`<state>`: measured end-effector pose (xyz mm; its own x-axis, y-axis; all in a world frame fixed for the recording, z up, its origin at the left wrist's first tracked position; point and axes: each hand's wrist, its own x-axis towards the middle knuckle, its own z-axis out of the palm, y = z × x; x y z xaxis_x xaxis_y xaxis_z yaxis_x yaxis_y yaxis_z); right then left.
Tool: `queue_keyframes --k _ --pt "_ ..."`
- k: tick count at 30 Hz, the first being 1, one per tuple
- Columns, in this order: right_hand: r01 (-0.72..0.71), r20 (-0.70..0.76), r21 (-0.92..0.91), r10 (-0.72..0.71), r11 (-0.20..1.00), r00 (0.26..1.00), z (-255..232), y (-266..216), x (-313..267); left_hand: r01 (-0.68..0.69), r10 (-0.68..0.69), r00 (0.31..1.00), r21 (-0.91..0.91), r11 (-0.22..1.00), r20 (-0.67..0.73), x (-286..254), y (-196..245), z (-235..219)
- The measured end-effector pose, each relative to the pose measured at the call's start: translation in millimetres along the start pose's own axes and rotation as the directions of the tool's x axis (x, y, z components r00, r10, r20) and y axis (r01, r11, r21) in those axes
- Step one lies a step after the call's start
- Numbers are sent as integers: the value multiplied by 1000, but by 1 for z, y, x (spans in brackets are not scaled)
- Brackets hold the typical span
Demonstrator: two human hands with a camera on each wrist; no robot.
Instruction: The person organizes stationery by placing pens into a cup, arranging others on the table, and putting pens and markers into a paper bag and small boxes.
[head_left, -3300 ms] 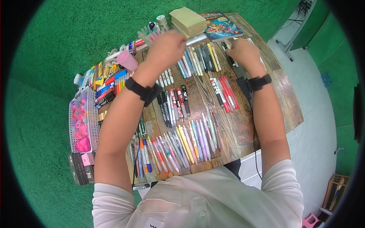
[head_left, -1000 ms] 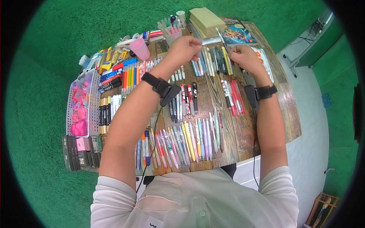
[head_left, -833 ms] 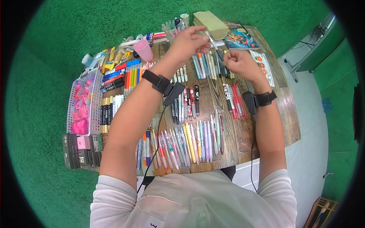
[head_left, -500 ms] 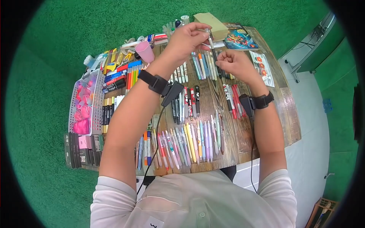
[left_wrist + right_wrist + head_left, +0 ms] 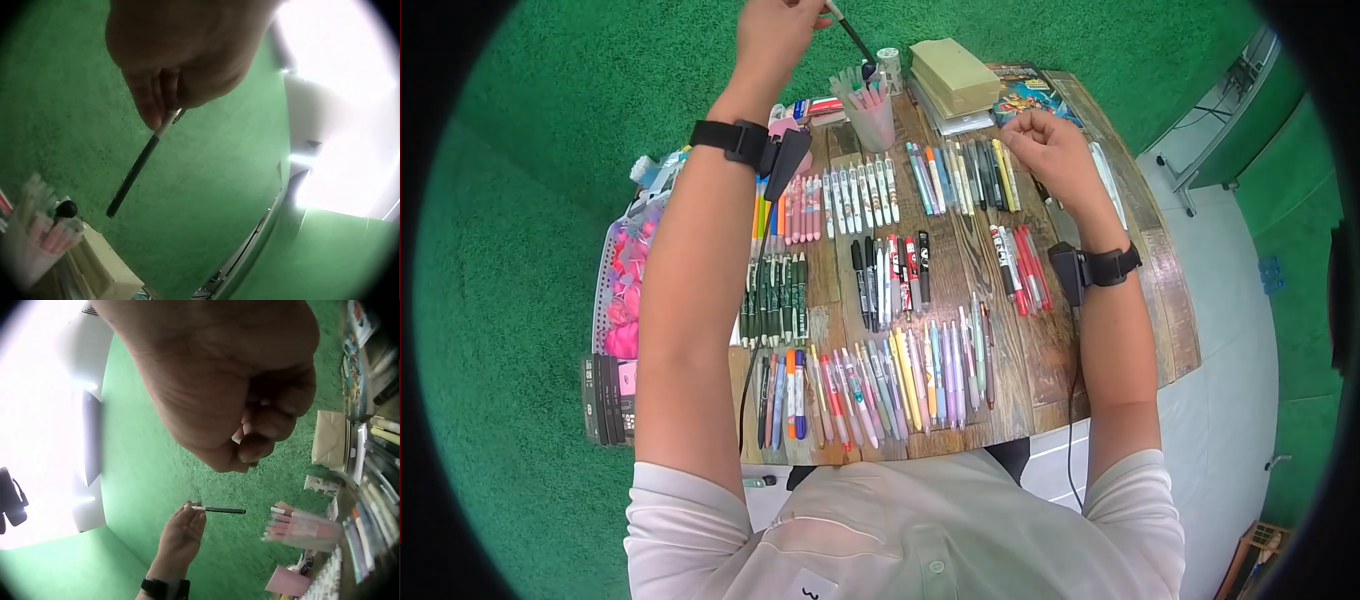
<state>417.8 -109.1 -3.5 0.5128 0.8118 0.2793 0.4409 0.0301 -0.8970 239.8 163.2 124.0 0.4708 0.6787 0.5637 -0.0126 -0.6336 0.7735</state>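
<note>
My left hand (image 5: 778,40) is raised beyond the far left edge of the table and pinches a pen (image 5: 134,175) by its white clip end. The dark barrel points away from the fingers, and in the right wrist view the left hand (image 5: 181,534) shows the pen side-on. Over the back right of the table is my right hand (image 5: 1048,150), its fingers curled in toward the thumb with nothing visible in them. Just left of it lies a row of black, yellow and pale pens (image 5: 975,175).
A translucent cup (image 5: 872,125) of pens stands at the back, beside a stack of tan paper (image 5: 953,78) and a comic book (image 5: 1030,90). Several rows of pens (image 5: 935,370) cover the wooden table (image 5: 1025,375). At left sits a white basket (image 5: 612,265) of pink items.
My left hand has swung up and left with the pen, from beside the tan stack to beyond the table's edge. My right hand has moved slightly right, away from the pen row.
</note>
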Motion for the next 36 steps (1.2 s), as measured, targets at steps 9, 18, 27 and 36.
queue_keyframes --k 9,18,27,36 --pt "-27 -18 32 27 999 999 -1 -2 -1 -104 70 990 298 949 122 8 -78 3" --pt "-17 -82 82 24 997 996 -17 3 3 -209 36 949 538 817 314 -4 -107 9" --pt "-50 -115 94 60 994 992 -35 -2 1 -187 -98 884 539 821 456 -14 -130 22" --pt "-29 -194 63 40 998 980 -53 7 5 -370 73 835 459 807 546 -12 -148 35"
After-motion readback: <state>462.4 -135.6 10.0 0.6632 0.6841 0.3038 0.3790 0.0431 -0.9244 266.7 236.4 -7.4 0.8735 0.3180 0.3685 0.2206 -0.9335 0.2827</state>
